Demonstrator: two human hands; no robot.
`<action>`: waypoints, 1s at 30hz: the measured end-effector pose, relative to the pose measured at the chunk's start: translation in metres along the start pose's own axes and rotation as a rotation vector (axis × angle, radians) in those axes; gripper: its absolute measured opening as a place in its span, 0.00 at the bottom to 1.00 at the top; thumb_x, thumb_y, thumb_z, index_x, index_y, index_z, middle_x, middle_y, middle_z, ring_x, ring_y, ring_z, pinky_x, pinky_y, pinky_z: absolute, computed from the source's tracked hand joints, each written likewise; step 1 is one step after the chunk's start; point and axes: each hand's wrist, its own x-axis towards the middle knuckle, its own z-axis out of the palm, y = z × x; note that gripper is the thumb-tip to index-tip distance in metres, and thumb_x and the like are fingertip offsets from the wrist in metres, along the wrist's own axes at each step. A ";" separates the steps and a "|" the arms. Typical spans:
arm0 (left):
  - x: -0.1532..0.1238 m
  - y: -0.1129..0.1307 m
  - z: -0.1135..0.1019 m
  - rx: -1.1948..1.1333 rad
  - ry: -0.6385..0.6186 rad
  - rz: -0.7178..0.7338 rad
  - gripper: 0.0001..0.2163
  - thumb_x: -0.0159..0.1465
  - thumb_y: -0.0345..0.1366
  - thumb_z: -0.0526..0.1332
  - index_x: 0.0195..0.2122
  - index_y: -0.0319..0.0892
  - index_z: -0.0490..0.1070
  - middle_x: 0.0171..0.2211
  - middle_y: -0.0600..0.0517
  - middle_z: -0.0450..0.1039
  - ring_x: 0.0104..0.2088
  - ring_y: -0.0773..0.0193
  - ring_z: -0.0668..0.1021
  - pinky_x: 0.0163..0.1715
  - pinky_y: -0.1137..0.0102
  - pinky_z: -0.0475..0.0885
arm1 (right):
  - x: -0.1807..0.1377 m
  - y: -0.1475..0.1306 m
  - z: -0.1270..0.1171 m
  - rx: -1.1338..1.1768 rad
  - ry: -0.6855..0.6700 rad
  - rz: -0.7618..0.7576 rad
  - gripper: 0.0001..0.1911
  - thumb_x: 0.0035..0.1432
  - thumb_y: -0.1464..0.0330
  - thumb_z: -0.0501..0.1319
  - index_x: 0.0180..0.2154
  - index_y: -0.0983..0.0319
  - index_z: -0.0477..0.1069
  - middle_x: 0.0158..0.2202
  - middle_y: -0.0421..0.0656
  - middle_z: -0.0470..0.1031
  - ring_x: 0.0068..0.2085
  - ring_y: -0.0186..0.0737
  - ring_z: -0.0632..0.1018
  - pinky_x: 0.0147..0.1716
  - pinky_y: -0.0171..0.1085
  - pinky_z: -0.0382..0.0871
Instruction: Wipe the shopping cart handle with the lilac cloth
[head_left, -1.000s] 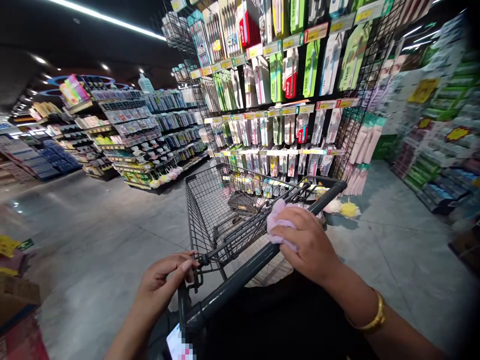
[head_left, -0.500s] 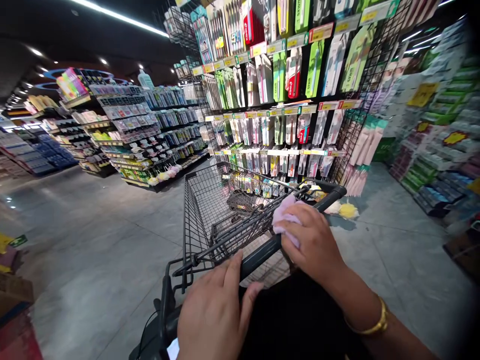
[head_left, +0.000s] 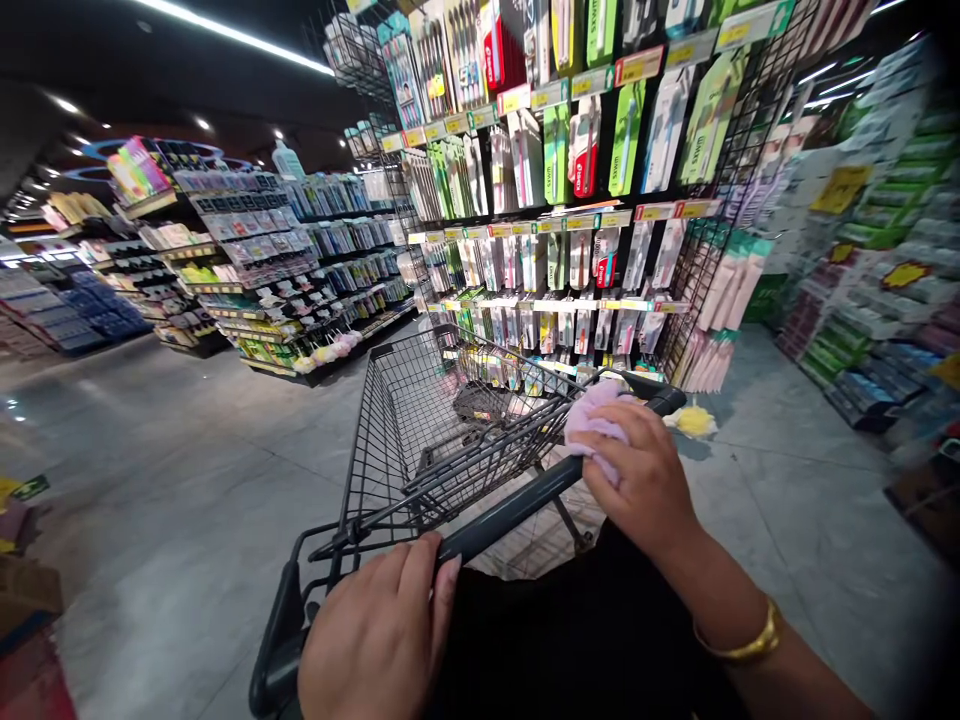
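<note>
A dark wire shopping cart (head_left: 390,400) stands right in front of me, its grey push handle (head_left: 517,510) slanting up to the right. My left hand (head_left: 375,625) is wrapped round the handle's left part. Towards the right end, my right hand (head_left: 641,470) presses a crumpled lilac cloth (head_left: 596,425) round the same handle; its fingertips are partly hidden by the cloth. A gold bracelet (head_left: 750,640) circles the right wrist. Inside the basket, a dark object (head_left: 480,402) shows through the wires, too unclear to name.
Beyond the cart rises a rack of packaged toothbrushes (head_left: 555,155). Stocked shelves (head_left: 255,240) stand at the left, and stacked green and white packs (head_left: 870,230) at the right. A cardboard box (head_left: 30,600) sits at the lower left. Grey floor (head_left: 195,470) lies between them.
My right hand has slid with the cloth rightward along the handle. My left hand has moved left and down, and the handle's left end has swung left and closer to me.
</note>
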 end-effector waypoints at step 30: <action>0.001 -0.017 -0.027 -0.109 0.017 -0.064 0.15 0.67 0.47 0.54 0.45 0.47 0.74 0.49 0.48 0.76 0.48 0.52 0.77 0.59 0.50 0.59 | -0.011 -0.070 -0.001 0.086 -0.138 -0.091 0.11 0.54 0.67 0.62 0.41 0.54 0.77 0.48 0.44 0.75 0.54 0.54 0.68 0.52 0.53 0.57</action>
